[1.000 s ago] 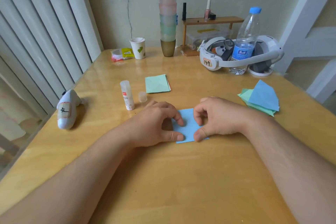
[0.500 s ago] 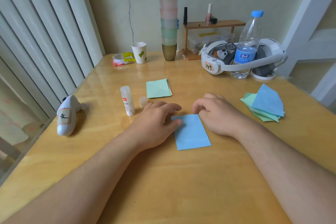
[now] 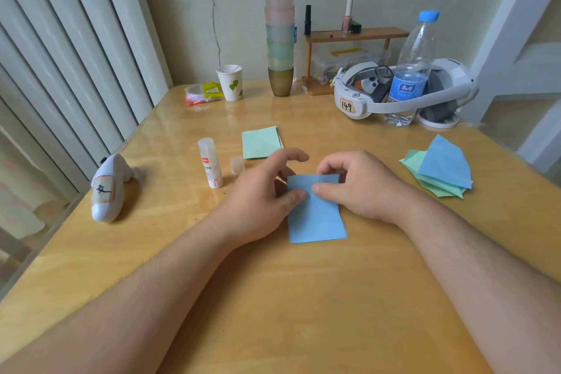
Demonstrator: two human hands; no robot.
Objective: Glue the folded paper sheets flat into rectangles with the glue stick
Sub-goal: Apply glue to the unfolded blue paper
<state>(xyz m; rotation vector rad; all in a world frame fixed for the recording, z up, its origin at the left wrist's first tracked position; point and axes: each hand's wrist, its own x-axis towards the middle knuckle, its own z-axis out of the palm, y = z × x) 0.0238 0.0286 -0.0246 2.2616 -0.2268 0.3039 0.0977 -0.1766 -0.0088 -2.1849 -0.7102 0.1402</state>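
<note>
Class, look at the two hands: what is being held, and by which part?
Both hands hold the blue folded paper rectangle at its far end: the left hand pinches the far-left edge, the right hand the far-right corner. Its near end lies on the table.

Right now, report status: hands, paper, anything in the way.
Left hand and right hand both pinch the blue paper at its far end. Paper folded to a rectangle. Glue stick upright, uncapped, clear of the hands.

Both hands pinch blue sheet, far edge seemingly lifted.
</note>
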